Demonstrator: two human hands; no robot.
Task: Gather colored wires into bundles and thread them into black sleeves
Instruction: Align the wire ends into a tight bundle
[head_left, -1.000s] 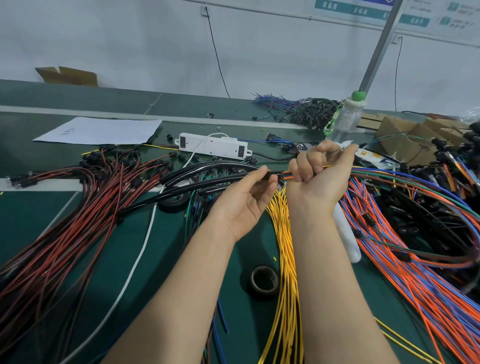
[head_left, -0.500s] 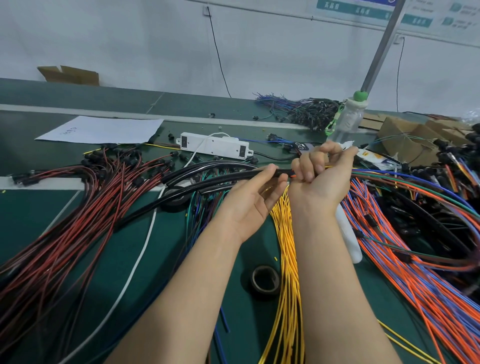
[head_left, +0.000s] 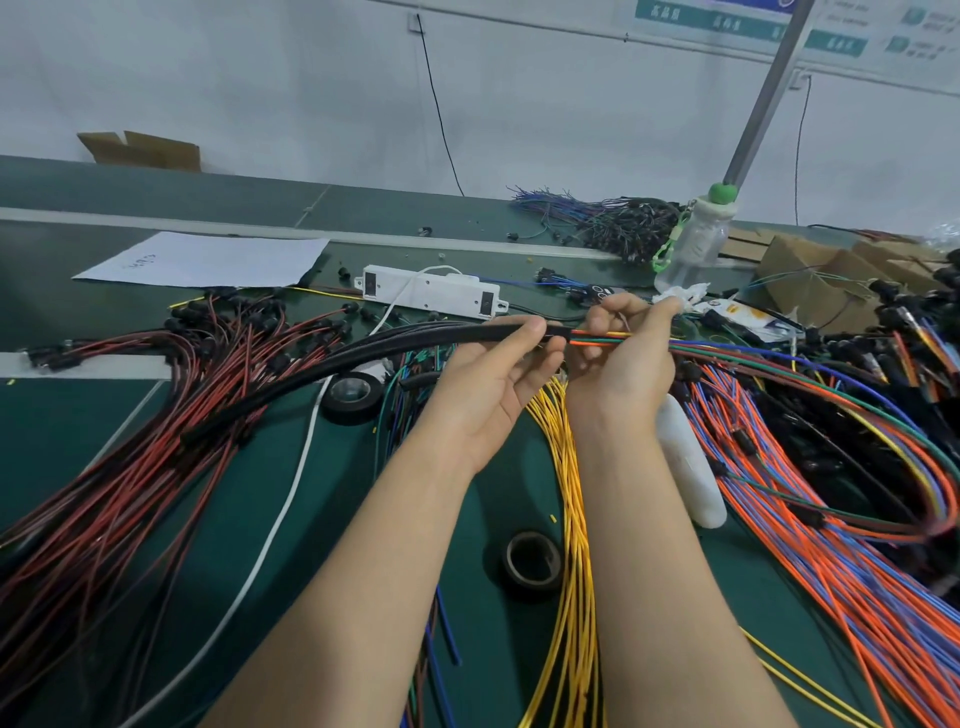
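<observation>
My left hand pinches the end of a long black sleeve that arcs away to the left over the red wires. A short stretch of the colored wire bundle, with orange, green and yellow strands, shows between my two hands and enters the sleeve's mouth. My right hand grips that bundle just right of the sleeve; the bundle runs on in a big loop to the right. A sheaf of yellow wires lies under my forearms.
Red and black wires cover the left of the green bench. Orange and blue wires spread at the right. Two tape rolls, a white power strip, a white tube, a bottle, paper and cardboard lie around.
My left hand has slid left along the sleeve, away from my right hand, so bare colored wires now show between the two hands. The view has dropped slightly.
</observation>
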